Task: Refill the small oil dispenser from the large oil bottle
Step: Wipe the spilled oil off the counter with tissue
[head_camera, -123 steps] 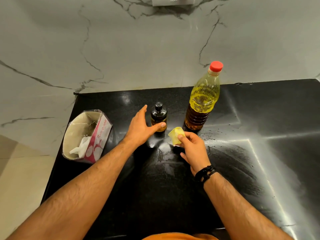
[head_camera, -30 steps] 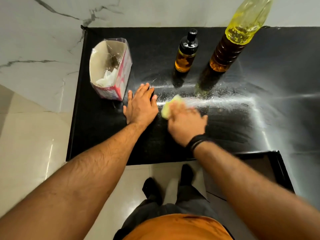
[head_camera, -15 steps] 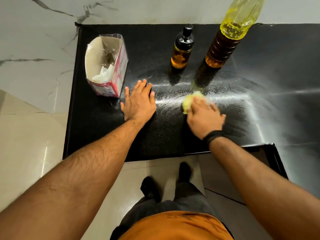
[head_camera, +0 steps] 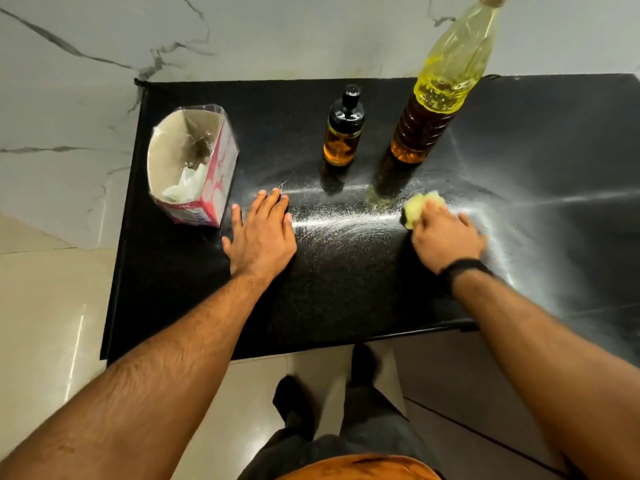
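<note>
I observe my right hand (head_camera: 448,240) gripping a yellow sponge (head_camera: 420,207) just before the large oil bottle (head_camera: 438,98); left hand (head_camera: 261,233) lies flat, fingers straight, left of it.

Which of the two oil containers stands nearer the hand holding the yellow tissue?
The large oil bottle, tall with a yellow upper half, just behind the right hand. The small black-capped oil dispenser stands further left.

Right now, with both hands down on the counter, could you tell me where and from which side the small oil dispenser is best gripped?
Grip the small oil dispenser around its straight amber body, below the wider black cap, coming from its left with the left hand, probably. It stands upright, its left flank is open, the large oil bottle crowds its right, and the right hand holds a yellow tissue.
</note>
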